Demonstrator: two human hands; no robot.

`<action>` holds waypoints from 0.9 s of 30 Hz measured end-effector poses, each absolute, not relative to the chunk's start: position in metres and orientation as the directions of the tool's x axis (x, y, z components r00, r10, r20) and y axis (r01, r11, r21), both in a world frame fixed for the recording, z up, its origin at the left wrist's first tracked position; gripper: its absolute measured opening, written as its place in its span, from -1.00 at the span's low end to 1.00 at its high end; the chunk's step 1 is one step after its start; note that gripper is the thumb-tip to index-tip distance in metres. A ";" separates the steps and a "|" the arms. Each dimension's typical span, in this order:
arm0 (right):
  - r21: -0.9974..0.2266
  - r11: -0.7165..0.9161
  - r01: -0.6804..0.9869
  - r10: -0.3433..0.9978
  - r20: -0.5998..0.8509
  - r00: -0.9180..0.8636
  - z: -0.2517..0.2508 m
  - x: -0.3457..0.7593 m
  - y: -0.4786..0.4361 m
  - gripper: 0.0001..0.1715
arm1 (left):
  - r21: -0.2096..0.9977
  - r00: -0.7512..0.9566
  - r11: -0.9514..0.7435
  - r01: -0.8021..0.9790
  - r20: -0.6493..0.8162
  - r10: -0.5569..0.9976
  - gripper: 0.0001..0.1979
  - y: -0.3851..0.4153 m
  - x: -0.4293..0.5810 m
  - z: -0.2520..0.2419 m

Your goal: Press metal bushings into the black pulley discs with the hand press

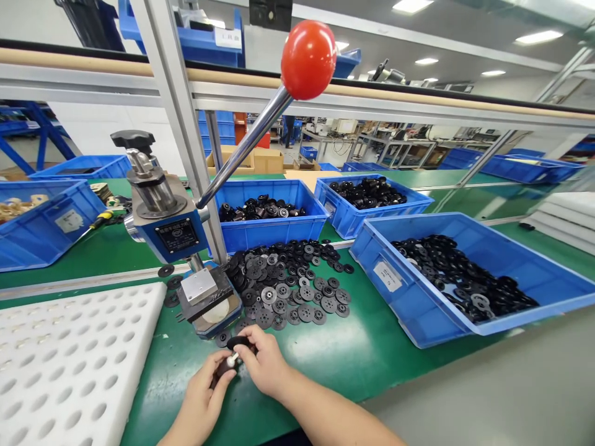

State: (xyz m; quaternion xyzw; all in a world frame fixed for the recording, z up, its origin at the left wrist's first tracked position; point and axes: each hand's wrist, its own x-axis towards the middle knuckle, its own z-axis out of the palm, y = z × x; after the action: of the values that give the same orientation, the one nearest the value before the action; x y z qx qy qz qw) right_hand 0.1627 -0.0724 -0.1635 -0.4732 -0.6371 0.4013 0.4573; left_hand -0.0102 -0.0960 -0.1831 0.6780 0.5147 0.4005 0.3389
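Observation:
My left hand [203, 389] is closed around a small dark part with a pale shaft [233, 359] sticking out of it. Between the fingers of my right hand [268, 364] is a black disc [237, 341], held right beside that shaft. Whether the two parts touch, I cannot tell; fingers cover much of both. Just beyond my hands stands a hand press [176, 238], its lever raised and topped by a red ball [308, 60]. A metal block [199, 285] rests at the press base. Many loose black discs [305, 312] lie heaped to the right of it.
White foam with rows of round holes [69, 359] lies at the left. Blue bins of dark parts stand behind the discs [274, 232] and at the right [395, 310]. Another blue bin [37, 241] and a screwdriver [103, 218] are at the far left. A metal frame crosses above.

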 end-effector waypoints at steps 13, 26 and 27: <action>-0.611 0.730 0.305 0.682 0.679 -0.273 -0.154 0.165 -0.073 -0.61 | 0.857 0.140 -0.248 0.452 0.206 0.968 -0.66 -0.093 -0.011 -0.177; -0.612 0.719 0.330 0.695 0.617 -0.369 -0.150 0.162 -0.076 -0.58 | 0.901 0.086 -0.168 0.401 0.145 0.986 -0.60 -0.094 -0.011 -0.173; -0.614 0.715 0.334 0.698 0.601 -0.389 -0.150 0.162 -0.077 -0.58 | 0.908 0.076 -0.163 0.386 0.145 0.987 -0.60 -0.094 -0.012 -0.175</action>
State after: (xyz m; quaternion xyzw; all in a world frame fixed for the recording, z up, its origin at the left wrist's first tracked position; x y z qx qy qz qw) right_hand 0.1618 -0.0770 -0.1502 -0.3193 -0.8085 0.2015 0.4514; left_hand -0.0117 -0.0939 -0.1753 0.6387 0.5372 0.4166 0.3605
